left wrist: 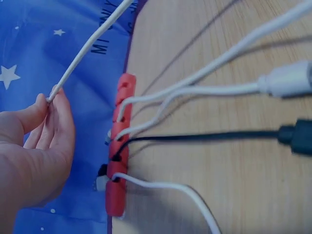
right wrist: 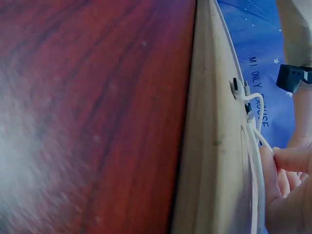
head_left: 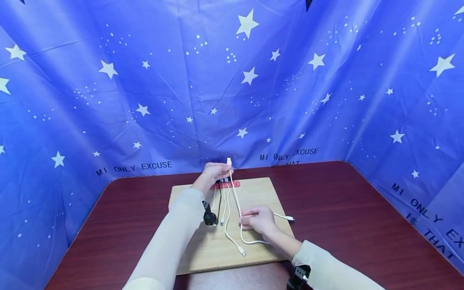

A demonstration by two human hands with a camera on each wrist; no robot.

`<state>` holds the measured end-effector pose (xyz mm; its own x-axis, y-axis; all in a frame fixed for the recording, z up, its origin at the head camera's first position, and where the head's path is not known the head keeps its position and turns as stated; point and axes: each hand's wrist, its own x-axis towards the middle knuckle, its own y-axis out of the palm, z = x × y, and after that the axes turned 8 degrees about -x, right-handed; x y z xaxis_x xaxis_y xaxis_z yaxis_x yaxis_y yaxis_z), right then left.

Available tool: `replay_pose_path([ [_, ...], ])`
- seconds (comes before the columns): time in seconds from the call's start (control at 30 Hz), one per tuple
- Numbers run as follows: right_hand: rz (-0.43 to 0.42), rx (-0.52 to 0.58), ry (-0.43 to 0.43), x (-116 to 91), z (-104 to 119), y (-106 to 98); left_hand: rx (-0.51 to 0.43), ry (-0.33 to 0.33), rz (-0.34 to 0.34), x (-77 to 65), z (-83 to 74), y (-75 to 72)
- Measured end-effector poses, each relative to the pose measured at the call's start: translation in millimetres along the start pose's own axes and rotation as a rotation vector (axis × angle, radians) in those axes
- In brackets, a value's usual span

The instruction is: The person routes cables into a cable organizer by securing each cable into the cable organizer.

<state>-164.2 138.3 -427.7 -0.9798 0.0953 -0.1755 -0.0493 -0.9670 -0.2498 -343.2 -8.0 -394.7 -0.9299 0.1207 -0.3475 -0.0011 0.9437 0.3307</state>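
My left hand [head_left: 214,172] pinches a white charging cable [head_left: 235,192] just below its plug [head_left: 229,161], which points up. Lower on the same cable, my right hand [head_left: 260,219] pinches it between thumb and fingers, so that the stretch between both hands runs nearly straight above the wooden board. Beneath the left hand lies a red cable holder [left wrist: 116,200] at the board's far edge. Several cables sit in its slots, among them a black cable [left wrist: 204,137] and white ones. In the left wrist view the slot at the holder's upper end holds no cable.
The light wooden board [head_left: 203,257] lies on a dark red table [head_left: 326,201]. Loose cable ends, including a white connector [head_left: 241,251], point toward the near side. Another white plug [head_left: 290,218] sticks out past the board's right edge. A blue star-patterned curtain [head_left: 217,80] hangs behind.
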Motion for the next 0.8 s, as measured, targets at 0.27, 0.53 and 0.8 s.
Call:
replay_pose_path([
  [0.27, -0.054, 0.030, -0.051, -1, -6, -2, 0.079, -0.021, 0.020, 5.9, 0.9, 1.6],
  [0.53, -0.051, 0.065, 0.005, 1, -8, -4, 0.111, -0.014, 0.037, 8.7, 4.7, -1.6],
  [0.8, -0.029, 0.038, -0.008, 3, -12, -6, 0.075, -0.013, 0.048, 13.0, 11.5, 1.7],
])
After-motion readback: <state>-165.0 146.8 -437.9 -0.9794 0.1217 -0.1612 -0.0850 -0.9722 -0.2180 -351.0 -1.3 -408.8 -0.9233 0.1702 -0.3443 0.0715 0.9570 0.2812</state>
